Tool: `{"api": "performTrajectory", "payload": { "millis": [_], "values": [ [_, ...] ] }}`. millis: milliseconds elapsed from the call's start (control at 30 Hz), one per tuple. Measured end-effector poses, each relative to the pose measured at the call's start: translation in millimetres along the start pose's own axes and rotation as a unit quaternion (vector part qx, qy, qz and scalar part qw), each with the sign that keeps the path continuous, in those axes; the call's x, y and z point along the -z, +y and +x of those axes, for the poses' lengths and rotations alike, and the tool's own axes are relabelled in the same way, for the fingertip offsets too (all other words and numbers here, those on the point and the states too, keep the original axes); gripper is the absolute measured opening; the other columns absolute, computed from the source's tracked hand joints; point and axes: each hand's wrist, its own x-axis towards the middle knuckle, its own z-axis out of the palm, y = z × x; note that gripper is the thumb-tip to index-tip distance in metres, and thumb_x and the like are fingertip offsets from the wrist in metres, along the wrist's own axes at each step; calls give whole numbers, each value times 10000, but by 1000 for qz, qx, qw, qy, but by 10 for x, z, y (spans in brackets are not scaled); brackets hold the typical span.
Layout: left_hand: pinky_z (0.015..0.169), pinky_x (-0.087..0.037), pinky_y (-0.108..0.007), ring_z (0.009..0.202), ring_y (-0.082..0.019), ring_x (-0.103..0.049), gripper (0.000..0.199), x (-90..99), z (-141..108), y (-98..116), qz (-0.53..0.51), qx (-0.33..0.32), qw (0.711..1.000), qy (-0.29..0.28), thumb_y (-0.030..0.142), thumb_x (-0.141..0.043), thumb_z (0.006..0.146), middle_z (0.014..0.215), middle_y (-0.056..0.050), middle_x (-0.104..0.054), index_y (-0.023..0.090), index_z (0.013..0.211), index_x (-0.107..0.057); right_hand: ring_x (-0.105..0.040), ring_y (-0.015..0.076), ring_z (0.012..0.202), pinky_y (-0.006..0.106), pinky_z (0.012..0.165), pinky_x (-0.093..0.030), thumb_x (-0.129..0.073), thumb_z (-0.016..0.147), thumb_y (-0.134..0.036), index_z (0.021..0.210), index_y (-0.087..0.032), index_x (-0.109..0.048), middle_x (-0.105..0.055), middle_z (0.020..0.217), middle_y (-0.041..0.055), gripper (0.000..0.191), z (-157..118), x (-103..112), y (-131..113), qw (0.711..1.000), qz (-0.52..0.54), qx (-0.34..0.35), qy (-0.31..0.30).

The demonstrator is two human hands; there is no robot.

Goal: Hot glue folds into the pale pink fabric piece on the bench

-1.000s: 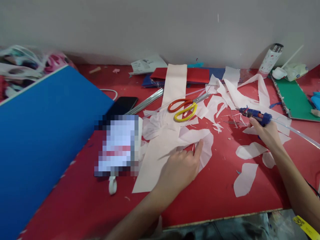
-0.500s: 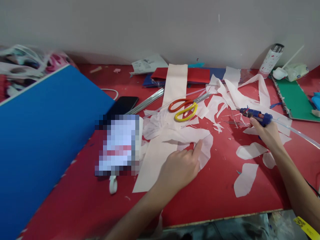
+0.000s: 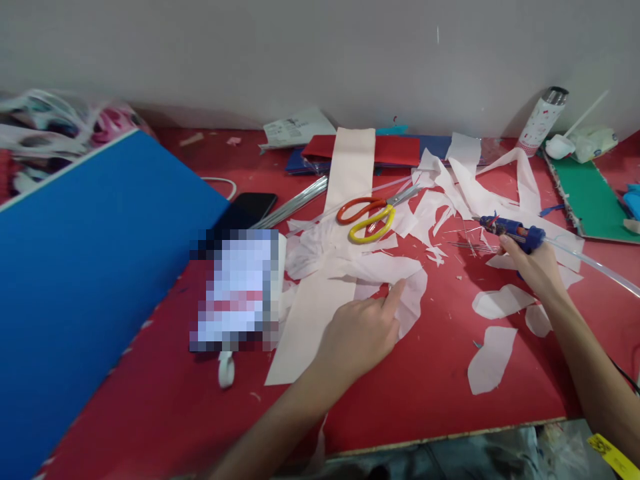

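Observation:
My left hand (image 3: 359, 337) rests low over a pale, rounded cut piece (image 3: 414, 300), its index finger extended along the piece and the other fingers curled against it; their undersides are hidden. At the right, my right hand (image 3: 537, 267) is closed around a blue glue gun (image 3: 510, 232), whose nozzle points left and whose clear glue stick (image 3: 593, 265) sticks out behind. Scissors (image 3: 373, 220) with one orange and one yellow handle lie above my left hand, partly on a long pale strip (image 3: 351, 163). Thin wires (image 3: 475, 247) lie beside the nozzle.
A large blue board (image 3: 110, 267) covers the left side. A blurred-out screen (image 3: 235, 287) and dark phone (image 3: 255, 203) lie left of the strip. Pale scraps (image 3: 493, 360) spread over the red table (image 3: 430, 400). A bottle (image 3: 543, 120) and green board (image 3: 597, 200) are back right.
The pale piece beneath my left hand has shifted very slightly, with a small gap now showing beside the index finger. My right hand and the glue gun have stayed in place.

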Motion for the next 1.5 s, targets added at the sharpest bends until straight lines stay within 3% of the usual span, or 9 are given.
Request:
{"api": "performTrajectory", "payload": {
  "millis": [767,1100,1500],
  "values": [
    [524,-437,-313,579,-241,-624,597,31,21,41,-8,20,999,-37,146,-376,792,638,-53,-632,133,1388,-344,-606,230,735,320,677,-446,-595,708,-534,787,-174,-671,-669,723,37,376,-8,1,19,1000,0,3,-6],
    [520,-438,-313,562,-238,-614,622,14,9,47,0,19,1000,-20,139,-375,779,615,-43,-613,113,1398,-322,-595,229,693,323,638,-438,-591,712,-535,781,-163,-672,-661,691,46,387,-3,6,45,1000,-10,-1,-7],
    [557,-454,-301,589,-212,-618,558,41,-31,34,14,7,1000,-4,136,-370,786,627,-62,-627,84,1339,-428,-599,227,724,317,655,-432,-595,713,-540,783,-164,-668,-676,751,53,389,3,4,49,1000,-6,-15,-14]
  ]
}}
